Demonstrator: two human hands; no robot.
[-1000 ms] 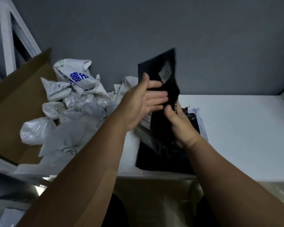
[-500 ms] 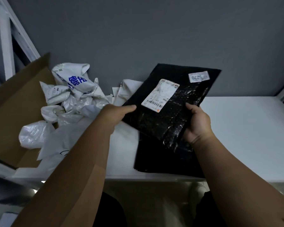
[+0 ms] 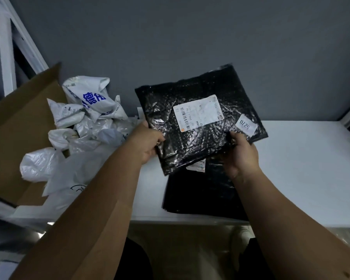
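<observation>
A black plastic mailer parcel (image 3: 198,142) with a white shipping label (image 3: 198,112) and a small numbered sticker (image 3: 248,125) is held flat above the white shelf (image 3: 303,168), label facing up. My left hand (image 3: 148,141) grips its left edge, thumb on top. My right hand (image 3: 240,154) grips its lower right edge. Beneath it, a stack of other black parcels (image 3: 200,195) lies on the shelf, partly hidden by the held one.
An open cardboard box (image 3: 14,126) at the left holds several white and grey plastic mailer bags (image 3: 85,122). A grey wall stands behind the shelf. White rack posts (image 3: 6,57) rise at the far left.
The black parcel went from upright and edge-on to flat with its label up, then turned clockwise. My left hand moved from an open palm to gripping its left edge.
</observation>
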